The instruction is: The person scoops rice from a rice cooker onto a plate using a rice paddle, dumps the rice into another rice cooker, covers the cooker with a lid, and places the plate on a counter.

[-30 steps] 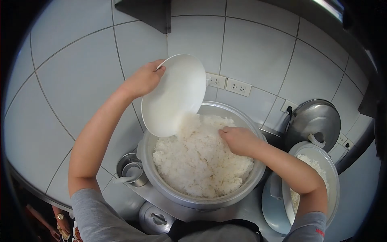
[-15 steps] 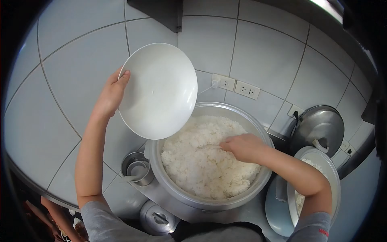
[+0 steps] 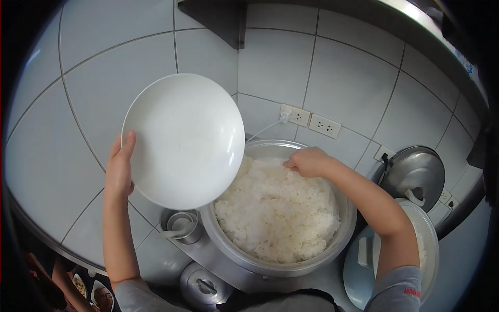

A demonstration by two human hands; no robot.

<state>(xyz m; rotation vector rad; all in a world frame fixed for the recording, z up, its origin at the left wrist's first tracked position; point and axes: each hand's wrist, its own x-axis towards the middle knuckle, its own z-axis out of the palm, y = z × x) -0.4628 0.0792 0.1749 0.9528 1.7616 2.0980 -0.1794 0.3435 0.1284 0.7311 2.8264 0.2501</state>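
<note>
My left hand grips a white plate by its left edge, thumb on the upper face. The plate is tilted, its bare face toward me, and covers the left rim of a large metal pot. Cooked white rice is heaped inside the pot. Over the far side of the rice, my right hand is closed on a pale rice paddle. Its blade is hard to tell apart from the rice.
Left of the pot stands a small metal container with a utensil in it. A round metal lid is nearer me. At right are another rice pot and a leaning lid. Wall sockets and a shelf are behind.
The plate and my left hand have moved left and down, and the plate faces me more. My right hand has shifted with the paddle to the far side of the rice.
</note>
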